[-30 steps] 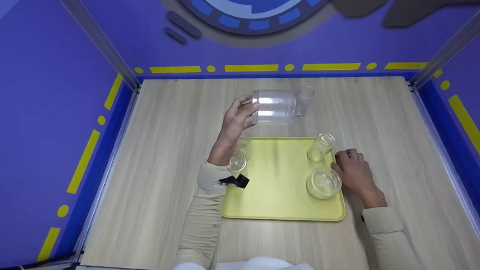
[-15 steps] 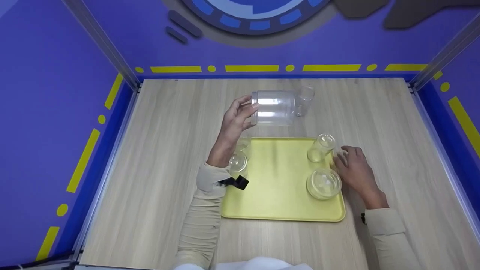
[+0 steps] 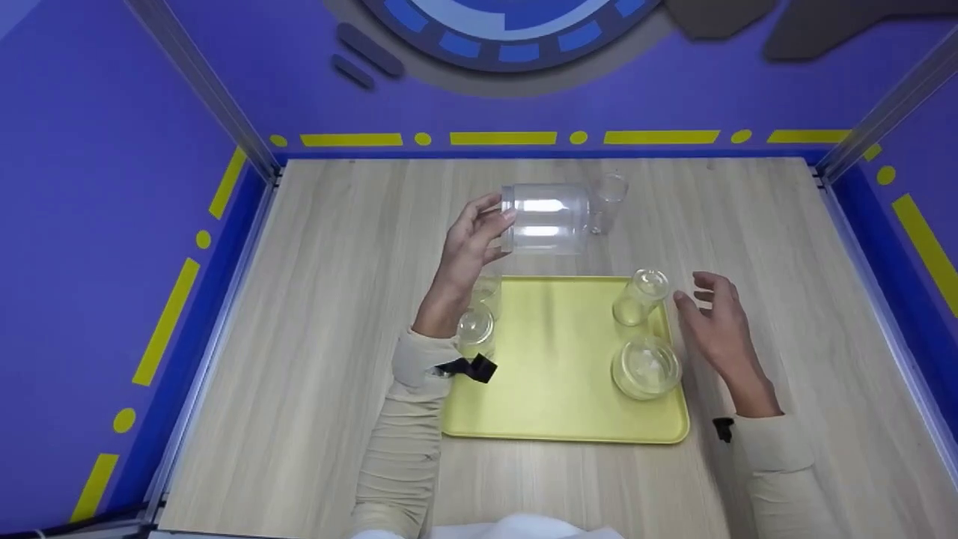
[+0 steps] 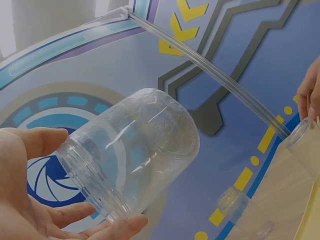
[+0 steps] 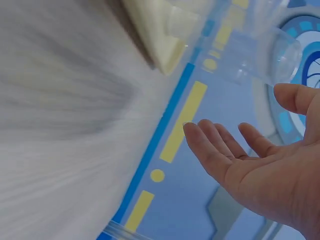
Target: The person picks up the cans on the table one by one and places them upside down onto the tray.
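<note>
My left hand [image 3: 468,251] holds a large clear jar [image 3: 550,217] on its side beyond the tray's far edge. In the left wrist view, thumb and fingers grip the jar's ridged neck [image 4: 92,175], its closed bottom pointing away. My right hand [image 3: 720,322] is off the tray's right edge with nothing in it, fingers loosely bent and palm bare in the right wrist view. Nearest to it are a clear glass [image 3: 641,297] and a wide, low clear jar [image 3: 647,367], both on the yellow tray [image 3: 554,419].
By the tray's left edge are two more clear vessels [image 3: 476,326], partly hidden by my left forearm. Another small clear glass [image 3: 612,187] stands on the wooden table [image 3: 337,299] behind the held jar. Blue panels [image 3: 524,105] wall in the back and sides.
My right hand has moved away from the tray's right edge, slightly forward and outward, and its fingers have spread. My left hand and the jar stay almost where they were.
</note>
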Demonstrator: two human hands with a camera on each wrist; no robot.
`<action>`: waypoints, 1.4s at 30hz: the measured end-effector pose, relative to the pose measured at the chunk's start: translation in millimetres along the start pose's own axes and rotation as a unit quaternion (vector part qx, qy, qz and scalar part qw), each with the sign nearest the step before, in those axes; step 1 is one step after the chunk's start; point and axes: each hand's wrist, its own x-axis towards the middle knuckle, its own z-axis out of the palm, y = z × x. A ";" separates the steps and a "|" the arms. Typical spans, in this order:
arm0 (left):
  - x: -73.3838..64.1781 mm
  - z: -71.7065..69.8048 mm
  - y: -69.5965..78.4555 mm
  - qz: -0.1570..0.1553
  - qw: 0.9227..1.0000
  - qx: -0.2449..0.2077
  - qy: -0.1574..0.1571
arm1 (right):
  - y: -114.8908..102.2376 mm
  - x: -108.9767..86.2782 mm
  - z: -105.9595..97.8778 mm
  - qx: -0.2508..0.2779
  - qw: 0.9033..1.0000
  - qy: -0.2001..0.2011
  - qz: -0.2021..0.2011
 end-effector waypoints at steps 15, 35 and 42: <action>-6.1 3.4 5.4 0.014 1.000 -0.005 -0.005 | -35.9 -8.0 -5.4 0.051 0.999 0.001 -0.010; -13.1 6.8 0.5 0.009 1.000 -0.013 -0.004 | -82.0 -11.1 23.4 0.193 0.980 -0.010 -0.049; -15.0 7.6 -1.7 0.008 1.000 -0.018 -0.005 | -97.5 -5.6 42.2 0.228 0.971 -0.033 -0.057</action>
